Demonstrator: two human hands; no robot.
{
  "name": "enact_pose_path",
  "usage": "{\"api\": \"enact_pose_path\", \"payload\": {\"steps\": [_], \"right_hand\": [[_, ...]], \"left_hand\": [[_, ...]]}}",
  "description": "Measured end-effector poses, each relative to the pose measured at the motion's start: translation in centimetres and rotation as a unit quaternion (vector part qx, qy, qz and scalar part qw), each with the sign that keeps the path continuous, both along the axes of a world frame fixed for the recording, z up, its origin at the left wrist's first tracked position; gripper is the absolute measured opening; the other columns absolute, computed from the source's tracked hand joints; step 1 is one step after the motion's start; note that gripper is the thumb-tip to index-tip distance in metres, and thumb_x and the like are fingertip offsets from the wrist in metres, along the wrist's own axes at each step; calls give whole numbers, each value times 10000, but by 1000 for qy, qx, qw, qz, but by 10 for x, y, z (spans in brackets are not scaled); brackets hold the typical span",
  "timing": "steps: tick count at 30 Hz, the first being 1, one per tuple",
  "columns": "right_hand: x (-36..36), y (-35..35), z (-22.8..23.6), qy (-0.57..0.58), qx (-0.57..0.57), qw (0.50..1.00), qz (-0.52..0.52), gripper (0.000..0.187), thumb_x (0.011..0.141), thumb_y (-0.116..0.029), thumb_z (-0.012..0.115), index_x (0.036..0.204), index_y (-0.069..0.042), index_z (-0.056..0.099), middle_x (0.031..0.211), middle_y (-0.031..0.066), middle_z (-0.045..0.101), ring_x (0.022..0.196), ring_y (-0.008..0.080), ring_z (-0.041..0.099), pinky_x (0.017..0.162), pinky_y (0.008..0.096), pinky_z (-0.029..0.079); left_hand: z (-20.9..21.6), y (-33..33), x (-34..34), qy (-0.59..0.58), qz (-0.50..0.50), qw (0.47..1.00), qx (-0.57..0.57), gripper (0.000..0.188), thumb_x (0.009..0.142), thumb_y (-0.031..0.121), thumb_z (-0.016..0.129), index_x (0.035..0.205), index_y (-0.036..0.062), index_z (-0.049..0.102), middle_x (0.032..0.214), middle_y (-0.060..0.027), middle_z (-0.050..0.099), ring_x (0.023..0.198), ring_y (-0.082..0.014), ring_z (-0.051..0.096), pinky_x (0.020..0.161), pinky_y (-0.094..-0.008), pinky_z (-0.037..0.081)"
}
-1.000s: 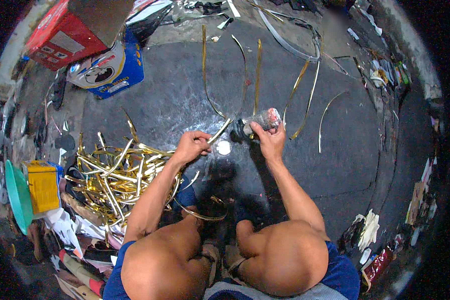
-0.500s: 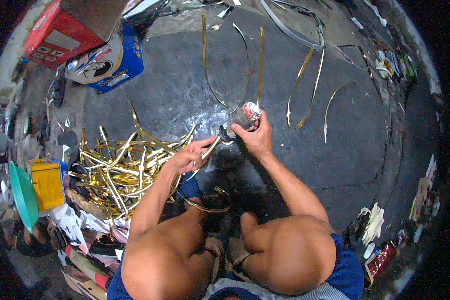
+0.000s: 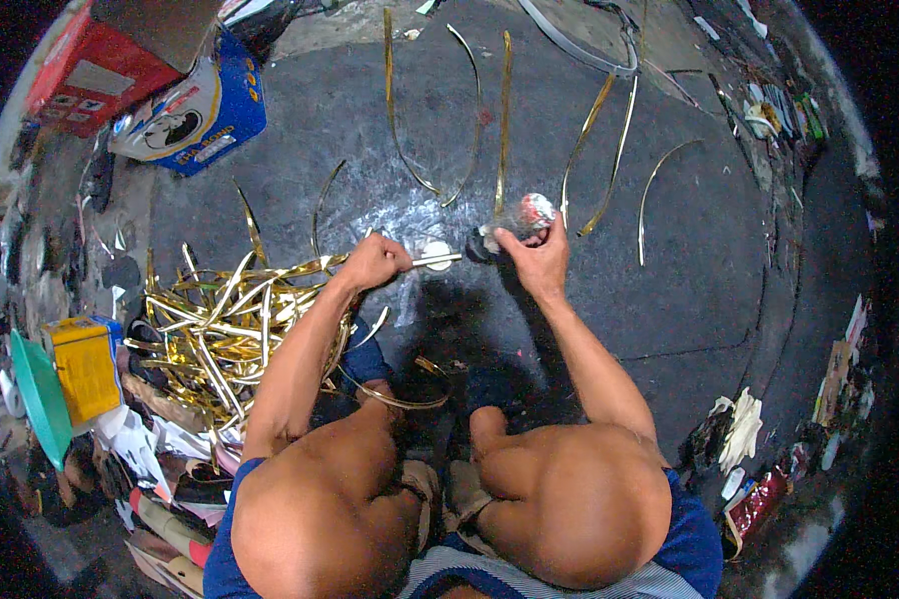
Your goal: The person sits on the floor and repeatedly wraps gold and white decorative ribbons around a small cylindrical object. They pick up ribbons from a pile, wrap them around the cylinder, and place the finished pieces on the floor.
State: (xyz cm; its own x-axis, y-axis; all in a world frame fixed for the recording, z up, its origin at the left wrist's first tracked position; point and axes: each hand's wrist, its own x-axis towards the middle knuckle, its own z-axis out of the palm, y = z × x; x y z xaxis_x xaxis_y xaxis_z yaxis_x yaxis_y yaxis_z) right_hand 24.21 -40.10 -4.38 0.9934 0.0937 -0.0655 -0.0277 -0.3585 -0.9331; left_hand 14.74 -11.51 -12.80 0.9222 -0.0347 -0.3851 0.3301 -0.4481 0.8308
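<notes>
Dark floor (image 3: 669, 309), lettered blue box (image 3: 210, 120), gold strips (image 3: 503, 110).

The shirt (image 3: 609, 584) was finely striped in pale grey and a darker tone, with dark blue at its middle. Dark blue shorts (image 3: 697, 539) flanked the shirt; ahead of it, knees (image 3: 579, 509) and forearms (image 3: 599, 364) were bare.

Glossy, metallic-looking strips (image 3: 210, 367); matt, scuffed floor (image 3: 300, 120).
</notes>
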Motion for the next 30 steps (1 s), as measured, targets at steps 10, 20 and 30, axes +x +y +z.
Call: {"api": "enact_pose_path", "payload": {"steps": [10, 20, 30], "right_hand": [[-46, 47, -25, -253, -183, 918, 243, 684, 668, -169, 882, 1231, -30, 519, 1056, 194, 638, 946, 413, 659, 754, 451, 564], [-39, 36, -23, 40, -22, 975, 215, 550, 744, -49, 763, 1237, -63, 521, 1147, 126, 629, 945, 228, 643, 794, 343, 539], [-7, 39, -87, 235, 59, 968, 68, 252, 788, 28, 694, 1010, -50, 603, 805, 27, 672, 750, 113, 616, 705, 267, 492]], "left_hand": [[47, -32, 7, 19, 8, 980, 200, 272, 748, 176, 680, 1000, 118, 764, 902, -140, 710, 885, -297, 698, 825, -410, 541], [64, -63, -6, -260, 32, 965, 5, 604, 670, 2, 831, 1224, 49, 594, 1170, -152, 655, 1106, -356, 643, 914, -407, 525], [73, -71, 2, -258, 11, 966, 28, 544, 675, -13, 808, 1177, 61, 610, 1134, -143, 665, 1076, -355, 653, 883, -402, 543]]}}
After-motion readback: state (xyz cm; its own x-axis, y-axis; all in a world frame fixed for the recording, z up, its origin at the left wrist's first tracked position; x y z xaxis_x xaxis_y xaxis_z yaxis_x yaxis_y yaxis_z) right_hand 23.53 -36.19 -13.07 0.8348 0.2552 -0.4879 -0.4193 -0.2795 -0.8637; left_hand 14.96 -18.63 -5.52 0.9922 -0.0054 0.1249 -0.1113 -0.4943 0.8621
